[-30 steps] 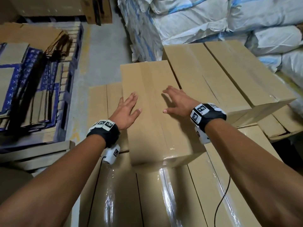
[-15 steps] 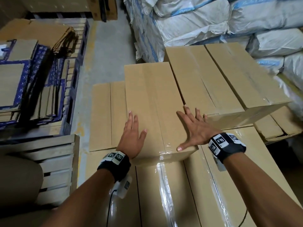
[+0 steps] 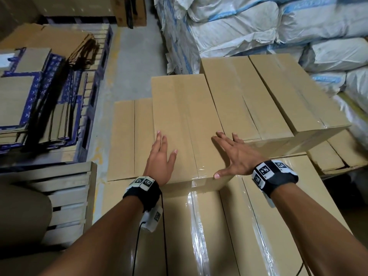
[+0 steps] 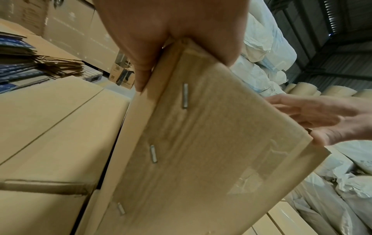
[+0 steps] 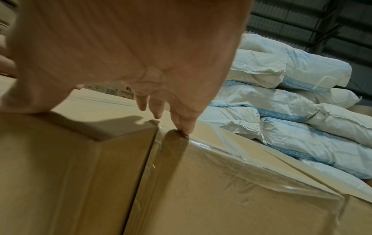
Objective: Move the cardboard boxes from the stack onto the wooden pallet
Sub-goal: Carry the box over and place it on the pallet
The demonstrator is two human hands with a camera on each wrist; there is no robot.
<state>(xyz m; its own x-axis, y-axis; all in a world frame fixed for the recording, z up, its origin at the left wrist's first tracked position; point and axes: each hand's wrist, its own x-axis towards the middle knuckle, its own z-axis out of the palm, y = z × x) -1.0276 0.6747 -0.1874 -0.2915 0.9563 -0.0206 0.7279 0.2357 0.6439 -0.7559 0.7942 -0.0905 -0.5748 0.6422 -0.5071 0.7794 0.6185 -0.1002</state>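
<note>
A long taped cardboard box [image 3: 185, 116] lies on top of the stack, set a little nearer to me than the two boxes to its right [image 3: 245, 100]. My left hand [image 3: 161, 156] lies flat on its near left part, fingers straight, palm over the near left corner. My right hand [image 3: 236, 156] is spread flat on the near right corner, thumb at the near edge, fingers reaching onto the neighbouring box. In the left wrist view the stapled end face of the box [image 4: 201, 151] fills the frame under my left hand [image 4: 167, 39]. The wooden pallet [image 3: 65, 188] stands at my left.
A lower layer of boxes [image 3: 125, 136] and glossy taped boxes [image 3: 199, 236] carry the top row. White sacks [image 3: 258, 30] are piled behind and to the right. Flattened cartons [image 3: 29, 100] lie on a blue pallet at the left, across a strip of concrete floor [image 3: 131, 62].
Both hands have slid along the box top toward me, from its middle to its near end. The box itself has hardly shifted. In the last half second little moved.
</note>
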